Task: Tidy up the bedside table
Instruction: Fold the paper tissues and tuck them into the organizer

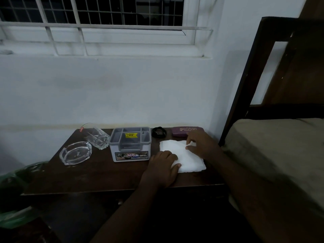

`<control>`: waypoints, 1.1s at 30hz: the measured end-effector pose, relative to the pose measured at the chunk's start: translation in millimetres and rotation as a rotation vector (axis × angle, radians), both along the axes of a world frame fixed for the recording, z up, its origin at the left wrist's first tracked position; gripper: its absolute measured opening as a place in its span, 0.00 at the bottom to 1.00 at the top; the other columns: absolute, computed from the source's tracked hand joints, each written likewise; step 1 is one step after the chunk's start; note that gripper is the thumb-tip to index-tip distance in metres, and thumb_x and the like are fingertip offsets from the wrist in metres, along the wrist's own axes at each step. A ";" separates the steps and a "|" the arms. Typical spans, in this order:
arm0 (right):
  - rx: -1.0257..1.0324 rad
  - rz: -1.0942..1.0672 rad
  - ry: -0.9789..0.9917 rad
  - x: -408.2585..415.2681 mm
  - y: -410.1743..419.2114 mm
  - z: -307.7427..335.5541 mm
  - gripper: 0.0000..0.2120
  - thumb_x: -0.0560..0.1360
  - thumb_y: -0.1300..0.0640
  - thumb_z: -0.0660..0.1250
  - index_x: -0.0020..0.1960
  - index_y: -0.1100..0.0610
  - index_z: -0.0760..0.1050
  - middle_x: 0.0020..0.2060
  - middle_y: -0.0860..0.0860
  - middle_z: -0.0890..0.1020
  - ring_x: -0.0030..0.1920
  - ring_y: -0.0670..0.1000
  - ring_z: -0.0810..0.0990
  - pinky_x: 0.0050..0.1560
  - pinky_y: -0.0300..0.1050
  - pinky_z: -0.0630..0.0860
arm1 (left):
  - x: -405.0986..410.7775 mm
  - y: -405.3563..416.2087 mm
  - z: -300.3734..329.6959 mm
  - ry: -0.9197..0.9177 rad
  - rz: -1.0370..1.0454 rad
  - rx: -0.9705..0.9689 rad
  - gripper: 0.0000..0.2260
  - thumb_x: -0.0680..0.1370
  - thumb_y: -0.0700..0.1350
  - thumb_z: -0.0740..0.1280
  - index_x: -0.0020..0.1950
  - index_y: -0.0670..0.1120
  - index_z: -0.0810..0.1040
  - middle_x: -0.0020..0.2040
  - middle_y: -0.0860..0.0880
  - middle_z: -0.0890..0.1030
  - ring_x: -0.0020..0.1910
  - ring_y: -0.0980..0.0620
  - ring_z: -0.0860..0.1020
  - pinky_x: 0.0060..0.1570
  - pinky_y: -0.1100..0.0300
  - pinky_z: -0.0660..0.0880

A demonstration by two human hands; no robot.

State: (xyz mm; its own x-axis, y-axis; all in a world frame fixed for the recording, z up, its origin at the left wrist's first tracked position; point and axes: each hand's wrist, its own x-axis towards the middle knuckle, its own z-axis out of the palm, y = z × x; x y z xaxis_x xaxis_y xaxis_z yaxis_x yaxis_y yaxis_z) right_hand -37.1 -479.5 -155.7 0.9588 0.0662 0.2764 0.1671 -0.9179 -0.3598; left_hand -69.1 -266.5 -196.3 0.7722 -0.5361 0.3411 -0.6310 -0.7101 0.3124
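Observation:
A white tissue [177, 149] lies flat on the right half of the dark wooden bedside table [98, 174]. My left hand [162, 168] presses on the tissue's near left corner, fingers curled over its edge. My right hand [201, 144] pinches the tissue's far right edge between thumb and fingers. A grey plastic organiser box [130, 144] with compartments stands in the middle of the table. Behind the tissue lie a black band [158, 132] and a maroon spectacle case [185, 131].
A drinking glass [98, 137] lies on its side at the back left, with a glass ashtray [75, 153] in front of it. A green plastic bag [15, 179] sits left of the table. A bed [273, 151] with a dark headboard stands at the right.

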 end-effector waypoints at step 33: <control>-0.037 0.294 -0.012 -52.1 -11.3 10.7 0.10 0.73 0.67 0.67 0.50 0.61 0.84 0.52 0.54 0.85 0.54 0.52 0.82 0.59 0.48 0.75 | -5.5 -0.5 2.8 -0.051 0.110 -0.211 0.30 0.69 0.49 0.66 0.71 0.46 0.67 0.72 0.42 0.63 0.71 0.43 0.64 0.67 0.46 0.67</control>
